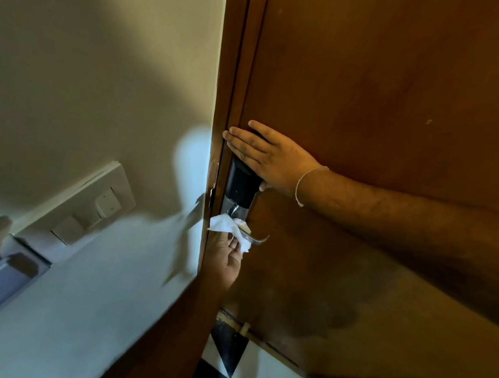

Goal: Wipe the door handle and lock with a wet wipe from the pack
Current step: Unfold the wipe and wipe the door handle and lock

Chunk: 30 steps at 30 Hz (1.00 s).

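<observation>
The right hand (pixel 268 157) lies flat and open against the door (pixel 392 80), fingers spread over the door's edge and the top of the black lock (pixel 241 185). It grips nothing; it looks placed there to brace the door so the rubbing below does not swing it. Its palm covers the upper part of the lock, which suggests that part is not being cleaned at this moment.

The left hand (pixel 226 257) comes up from below with its fingers closed around a white wipe (pixel 229 226), pressing the crumpled cloth onto the handle (pixel 253 239) close to where it meets the lock plate. Holding from underneath lets the wipe wrap the lever's near end, while the curved metal tip stands bare to the right. Whether the wipe goes fully around the lever or only covers its front is hard to say, as the fingers hide the back.

A switch plate (pixel 96 203) sits on the wall (pixel 101 65) to the left, well apart from the work. No pack can be made out with confidence.
</observation>
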Tool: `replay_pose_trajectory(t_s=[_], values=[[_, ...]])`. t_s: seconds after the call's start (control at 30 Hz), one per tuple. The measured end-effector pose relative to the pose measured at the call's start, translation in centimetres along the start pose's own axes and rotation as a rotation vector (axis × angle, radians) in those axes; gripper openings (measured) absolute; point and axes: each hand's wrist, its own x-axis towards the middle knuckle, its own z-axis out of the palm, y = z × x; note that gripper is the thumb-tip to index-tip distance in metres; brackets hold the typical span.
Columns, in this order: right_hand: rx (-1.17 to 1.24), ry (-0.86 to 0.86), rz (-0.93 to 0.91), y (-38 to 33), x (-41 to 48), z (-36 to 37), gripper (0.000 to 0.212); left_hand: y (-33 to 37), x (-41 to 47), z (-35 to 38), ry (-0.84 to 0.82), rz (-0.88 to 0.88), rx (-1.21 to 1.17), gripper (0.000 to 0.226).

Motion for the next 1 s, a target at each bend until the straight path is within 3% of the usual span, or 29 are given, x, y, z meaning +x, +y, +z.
replay_pose_trajectory(t_s=[0.13,0.23,0.33,0.4,0.5,0.73,1.0], values=[[0.001,-0.005,-0.008,-0.1,0.2,-0.2,0.115,-2.4,-0.7,-2.2,-0.046,-0.001,0.181,0.017],[-0.001,-0.003,0.005,-0.2,0.0,-0.2,0.114,-4.2,-1.5,-3.3,-0.147,0.053,0.256,0.041],[0.004,-0.004,0.006,0.0,-0.1,-0.2,0.114,-4.7,-1.9,-3.5,-0.257,0.099,0.391,0.038],[0.001,-0.004,0.001,-0.1,0.0,-0.2,0.114,-4.8,-2.0,-3.7,-0.249,0.131,0.466,0.025],[0.001,0.005,0.006,0.0,-0.1,-0.1,0.115,-5.1,-2.0,-3.1,-0.167,0.184,0.557,0.03],[0.007,0.005,0.004,0.0,-0.1,-0.1,0.115,-6.9,-2.7,1.8,0.018,0.189,0.467,0.018],[0.014,-0.011,0.003,-0.1,-0.1,-0.5,0.116,-6.7,-2.3,0.9,-0.051,0.169,0.374,0.016]])
